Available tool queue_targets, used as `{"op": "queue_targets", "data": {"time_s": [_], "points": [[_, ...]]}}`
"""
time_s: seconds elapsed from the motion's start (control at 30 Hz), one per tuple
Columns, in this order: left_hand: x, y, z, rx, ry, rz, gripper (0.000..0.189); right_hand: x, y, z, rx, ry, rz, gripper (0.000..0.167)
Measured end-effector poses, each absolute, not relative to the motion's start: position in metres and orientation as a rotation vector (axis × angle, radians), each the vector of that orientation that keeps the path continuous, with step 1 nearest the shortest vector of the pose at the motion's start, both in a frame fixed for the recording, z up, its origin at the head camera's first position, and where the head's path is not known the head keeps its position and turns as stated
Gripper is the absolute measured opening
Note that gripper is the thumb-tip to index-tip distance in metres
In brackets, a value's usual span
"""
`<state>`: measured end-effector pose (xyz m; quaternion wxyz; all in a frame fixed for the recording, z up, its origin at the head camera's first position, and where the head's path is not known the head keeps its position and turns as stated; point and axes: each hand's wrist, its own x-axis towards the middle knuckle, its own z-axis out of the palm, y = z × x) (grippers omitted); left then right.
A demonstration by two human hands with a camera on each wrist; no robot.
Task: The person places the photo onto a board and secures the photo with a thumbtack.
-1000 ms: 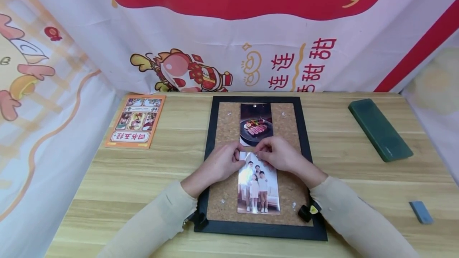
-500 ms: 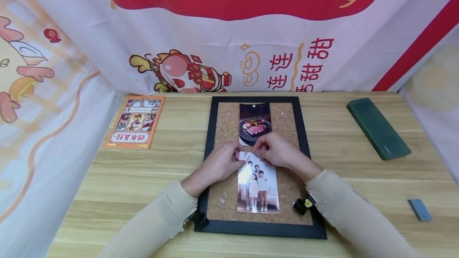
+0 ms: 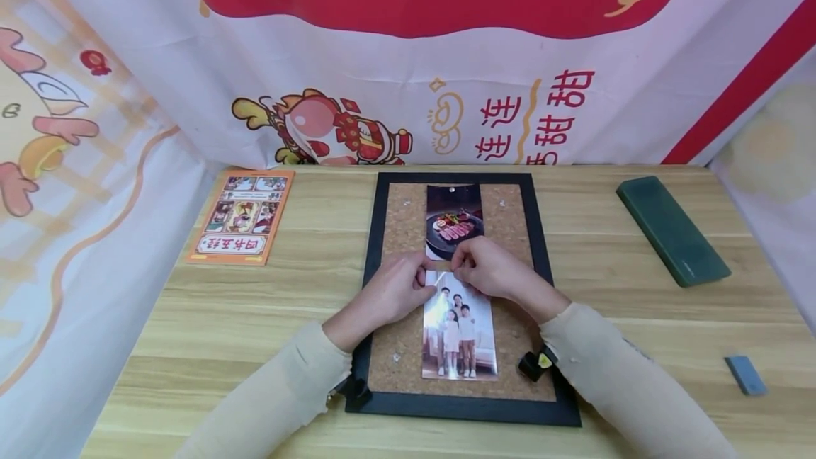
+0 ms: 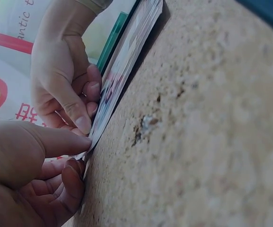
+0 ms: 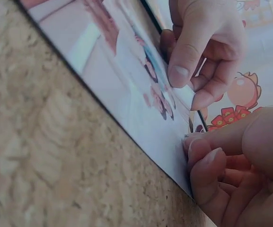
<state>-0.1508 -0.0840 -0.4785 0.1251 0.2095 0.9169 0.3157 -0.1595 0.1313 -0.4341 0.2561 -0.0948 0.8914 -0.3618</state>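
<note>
A family photo (image 3: 459,346) lies on a cork board (image 3: 398,324) with a black frame, below a photo of a steak dish (image 3: 454,222). My left hand (image 3: 398,287) pinches the family photo's upper left corner, thumb on its face. At its top edge, my right hand (image 3: 494,271) pinches a small clear push pin (image 5: 188,138) between thumb and forefinger; the fingers mostly hide it. In the left wrist view both hands meet near the photo's edge, close to the cork. A pin (image 3: 452,190) sits at the steak photo's top.
Clear push pins stand in the cork at upper left (image 3: 407,202), upper right and lower left. An orange booklet (image 3: 241,217) lies left of the board. To the right are a dark green case (image 3: 674,231) and a small blue block (image 3: 746,375). A printed cloth (image 3: 421,55) hangs behind.
My right wrist and forearm have shifted slightly to the left. The right fingers stay at the photo's top edge; the left hand and both photos look unmoved.
</note>
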Motion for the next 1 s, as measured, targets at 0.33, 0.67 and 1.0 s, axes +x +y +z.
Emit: {"op": "queue_targets", "data": {"time_s": [0.33,0.67,1.0], "points": [[-0.143,-0.081,-0.463,0.629,2.660,0.919,0.026,-0.152,0.145,-0.439,-0.372,2.452,-1.013,0.009],[-0.139,-0.082,-0.451,0.635,2.660,0.844,0.027,-0.145,0.158,-0.437,-0.400,2.444,-1.032,0.014],[-0.136,-0.090,-0.443,0.614,2.583,0.904,0.034,-0.138,0.170,-0.435,-0.489,2.482,-1.074,0.019]]}}
